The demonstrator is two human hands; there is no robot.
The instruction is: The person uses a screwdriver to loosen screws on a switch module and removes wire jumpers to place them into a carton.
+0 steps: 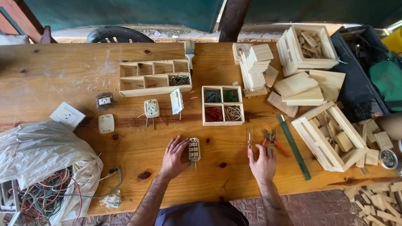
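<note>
Seen from the head camera, a person works at a long wooden table (63, 62). The left hand (173, 158), fingers curled, grips the left edge of a small socket module (194, 150) lying face-up on the wood, short wires trailing from its lower end. The right hand (263, 162), at three o'clock from the module and well apart from it, lies flat with fingers spread and holds nothing; its fingertips touch a slim red-handled screwdriver (249, 143). Just beside that, red-handled pliers (273, 141) and a green ruler (294, 146) lie at one o'clock from the right hand. At twelve o'clock from the module sits a four-compartment wooden tray (222, 106) of coiled wire. At eleven o'clock, other sockets (151, 109) stand on the table. At eight o'clock, a plastic bag (42, 155) spills tangled cables.
</note>
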